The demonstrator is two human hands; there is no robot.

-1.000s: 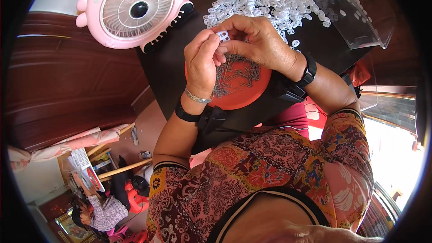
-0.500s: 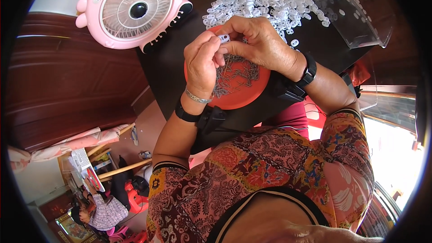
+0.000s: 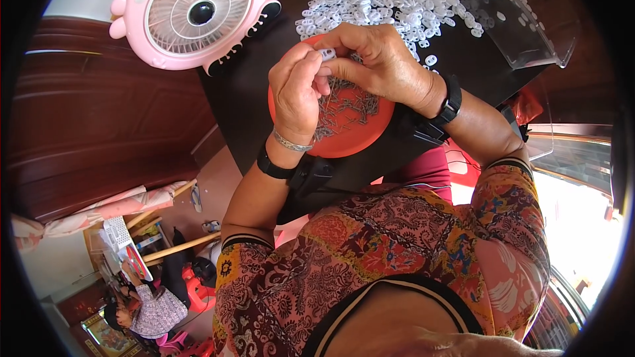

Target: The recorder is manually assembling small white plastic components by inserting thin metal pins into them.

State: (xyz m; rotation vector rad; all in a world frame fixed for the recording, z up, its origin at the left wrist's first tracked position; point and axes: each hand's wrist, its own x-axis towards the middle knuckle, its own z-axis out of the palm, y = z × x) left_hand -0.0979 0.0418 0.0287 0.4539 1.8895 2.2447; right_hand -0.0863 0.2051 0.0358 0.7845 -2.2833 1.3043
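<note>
A small white oval plastic piece with holes (image 3: 327, 55) is pinched between my two hands. My left hand (image 3: 296, 89) has its thumb and fingers closed on the piece's left side. From the other side, my right hand (image 3: 383, 63) grips it between thumb and forefinger. Whether a pin is also in the fingers is too small to make out. Below both hands sits a round orange-red tray (image 3: 340, 149), with many small grey metal pins (image 3: 357, 107) scattered in it. Beyond the hands lies a big heap of similar white pieces (image 3: 410, 0).
A pink animal-shaped fan (image 3: 159, 59) stands at the far left of the dark table (image 3: 245, 92). At the right, a clear plastic bin (image 3: 529, 53) lies by the heap. Another person (image 3: 155, 311) sits at a separate table at the lower left.
Both hands hold the same white piece in nearly the same place. The piece has turned slightly between the fingers. The whole view has shifted a little.
</note>
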